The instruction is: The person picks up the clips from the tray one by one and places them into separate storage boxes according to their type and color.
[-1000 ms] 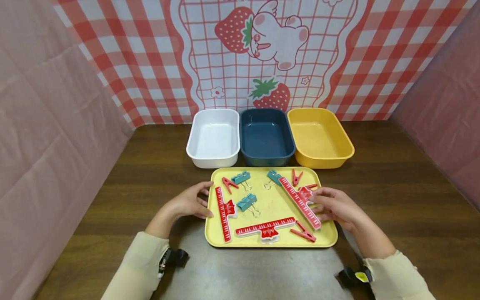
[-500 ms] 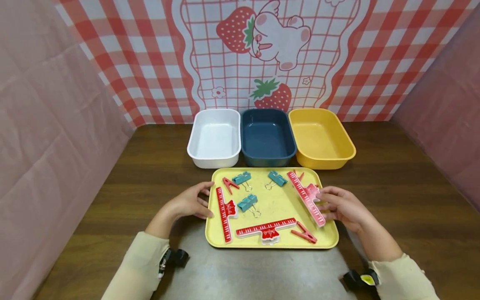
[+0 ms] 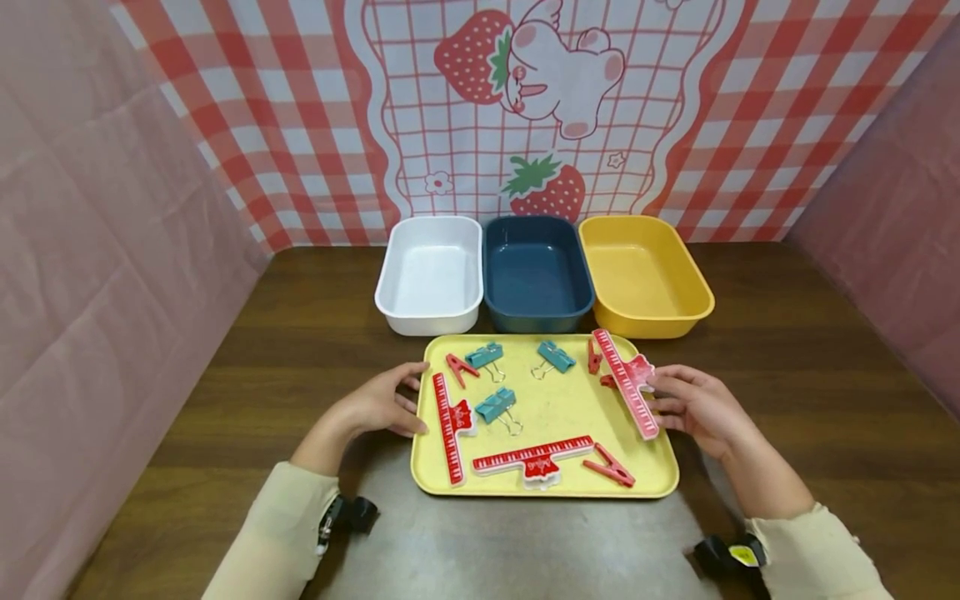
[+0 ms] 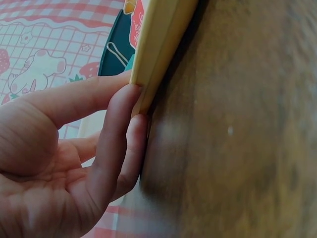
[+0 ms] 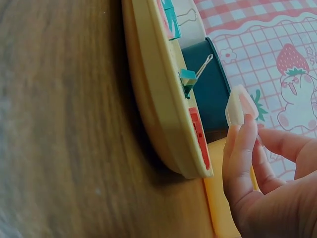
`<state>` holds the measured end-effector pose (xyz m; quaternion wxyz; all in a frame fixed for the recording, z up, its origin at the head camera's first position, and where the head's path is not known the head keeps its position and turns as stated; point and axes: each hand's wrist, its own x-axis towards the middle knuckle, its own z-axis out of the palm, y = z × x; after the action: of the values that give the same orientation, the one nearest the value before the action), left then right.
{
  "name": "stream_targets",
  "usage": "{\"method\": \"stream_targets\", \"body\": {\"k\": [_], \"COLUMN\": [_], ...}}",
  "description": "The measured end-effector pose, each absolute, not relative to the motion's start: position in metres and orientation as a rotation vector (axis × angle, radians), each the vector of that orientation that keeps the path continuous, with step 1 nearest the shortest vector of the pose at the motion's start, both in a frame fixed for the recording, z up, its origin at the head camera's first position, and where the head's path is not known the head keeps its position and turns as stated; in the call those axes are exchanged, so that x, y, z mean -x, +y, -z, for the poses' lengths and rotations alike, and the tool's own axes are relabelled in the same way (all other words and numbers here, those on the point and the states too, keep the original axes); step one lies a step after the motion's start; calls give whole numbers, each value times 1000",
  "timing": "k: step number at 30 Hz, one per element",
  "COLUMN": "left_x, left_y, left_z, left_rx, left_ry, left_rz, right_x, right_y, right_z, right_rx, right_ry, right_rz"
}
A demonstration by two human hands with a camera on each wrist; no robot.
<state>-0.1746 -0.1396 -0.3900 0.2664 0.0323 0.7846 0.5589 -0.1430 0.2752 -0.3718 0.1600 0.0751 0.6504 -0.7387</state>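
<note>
My right hand [image 3: 701, 408] pinches a long red-and-white music clip [image 3: 624, 379] by its handle, tilted above the right side of a yellow tray [image 3: 558, 408]. In the right wrist view the pale handle of this clip [image 5: 240, 106] sits at my fingertips, beyond the tray edge. At the tray's left rim my left hand [image 3: 382, 404] holds on, thumb and fingers at the edge in the left wrist view. Two more music clips lie on the tray, one at left [image 3: 450, 433], one at the front [image 3: 528, 458].
Teal binder clips [image 3: 497, 404] and several small red clothespins [image 3: 610, 467] lie spread over the tray. Behind it stand a white bin [image 3: 427, 317], a dark blue bin [image 3: 537, 315] and a yellow bin [image 3: 652, 325]. A checked cloth [image 3: 300, 125] hangs at the back.
My right hand has lifted the right music clip off the tray and moved it right and away from me, uncovering red clothespins beneath. The left hand stays at the rim.
</note>
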Motion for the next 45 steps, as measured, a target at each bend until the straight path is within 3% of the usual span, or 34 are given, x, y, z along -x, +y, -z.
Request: {"method": "stream_targets", "body": {"k": [45], "left_x": [175], "left_y": [-140], "left_z": [388], "left_rx": [-65], "left_ry": [2117], "left_rz": [-1494], "right_x": [154], "right_y": [278], "right_z": [362], "right_rx": [-353], "right_ry": [1665], "right_rz": [2389]}}
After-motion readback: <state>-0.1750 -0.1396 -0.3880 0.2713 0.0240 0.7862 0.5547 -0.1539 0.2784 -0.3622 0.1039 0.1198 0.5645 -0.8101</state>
